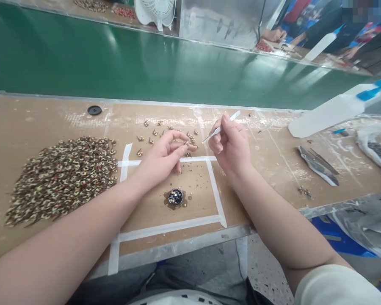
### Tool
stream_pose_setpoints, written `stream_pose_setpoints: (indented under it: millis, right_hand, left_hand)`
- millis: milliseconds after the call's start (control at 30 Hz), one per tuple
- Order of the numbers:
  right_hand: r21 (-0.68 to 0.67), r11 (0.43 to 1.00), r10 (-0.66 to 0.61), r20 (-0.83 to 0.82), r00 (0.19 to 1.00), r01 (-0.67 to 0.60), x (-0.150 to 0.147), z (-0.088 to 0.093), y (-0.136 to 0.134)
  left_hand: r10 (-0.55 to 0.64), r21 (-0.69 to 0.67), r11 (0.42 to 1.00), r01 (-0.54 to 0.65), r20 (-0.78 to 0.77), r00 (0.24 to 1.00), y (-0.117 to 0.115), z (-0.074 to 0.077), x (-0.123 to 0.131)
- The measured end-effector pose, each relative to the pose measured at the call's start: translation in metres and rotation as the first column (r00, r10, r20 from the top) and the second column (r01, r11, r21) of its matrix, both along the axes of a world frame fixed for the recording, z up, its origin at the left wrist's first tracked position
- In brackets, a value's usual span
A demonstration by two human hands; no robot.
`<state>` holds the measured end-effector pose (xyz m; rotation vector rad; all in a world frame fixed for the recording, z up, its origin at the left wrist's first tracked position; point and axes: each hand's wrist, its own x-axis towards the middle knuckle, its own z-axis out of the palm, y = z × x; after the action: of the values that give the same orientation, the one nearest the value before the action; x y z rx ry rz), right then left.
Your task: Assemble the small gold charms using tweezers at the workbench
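Past the far edge of our counter (pixel 51 112), a green conveyor belt (pixel 146 55) runs across at 12 o'clock. Beyond it stand a white fan (pixel 155 10) and, at 1 o'clock, a co-worker's hand (pixel 274 34).

The counter is topped with brown board, and strips of white tape (pixel 168 225) mark out a square directly ahead of us. At 9 o'clock lies a large heap of small brown-and-cream pieces (pixel 62 180). Loose pieces (pixel 155 133) of the same kind are scattered at 12 o'clock, just past our hands. Inside the tape at 6 o'clock, a round black disc (pixel 175 197) with gold-coloured specks sits on a brown smear.

Our left hand (pixel 160 159) hovers above the tape, its fingers (pixel 180 136) curled and drawn close around a tiny brown piece (pixel 186 143). The piece is too small for us to tell whether it is gripped. Our right hand (pixel 230 146) has its fingers clenched on slim white tweezers (pixel 221 130), whose tips point at the left hand, just beside it.

At 2 o'clock lies a white squeeze bottle (pixel 324 112) with a blue nozzle. A dark flat bundle (pixel 317 165) lies at 3 o'clock.
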<state>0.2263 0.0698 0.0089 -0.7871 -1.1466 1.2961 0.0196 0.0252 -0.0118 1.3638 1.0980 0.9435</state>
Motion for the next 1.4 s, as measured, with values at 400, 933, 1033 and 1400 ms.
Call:
stream_pose_setpoints:
  millis: [400, 933, 1033, 1400]
  right_hand:
    - [0.205, 0.866, 0.351, 0.399, 0.847, -0.456, -0.007, -0.007, -0.031]
    - [0.365, 0.671, 0.326, 0.636, 0.699, -0.645, -0.013, -0.005, -0.035]
    - [0.391, 0.667, 0.320, 0.619, 0.718, -0.634, -0.014, -0.006, -0.035]
    - [0.217, 0.817, 0.374, 0.505, 0.778, -0.534, -0.012, -0.004, -0.037]
  left_hand:
    - [0.078, -0.011, 0.997, -0.077, 0.142, 0.987, 0.004, -0.002, 0.002]
    - [0.136, 0.031, 0.990, -0.138, 0.071, 0.988, 0.004, -0.001, 0.003]
    - [0.138, 0.042, 0.989, -0.141, 0.066, 0.988, 0.003, -0.001, 0.002]
    - [0.143, 0.027, 0.989, -0.145, 0.079, 0.987, 0.005, -0.003, 0.002]
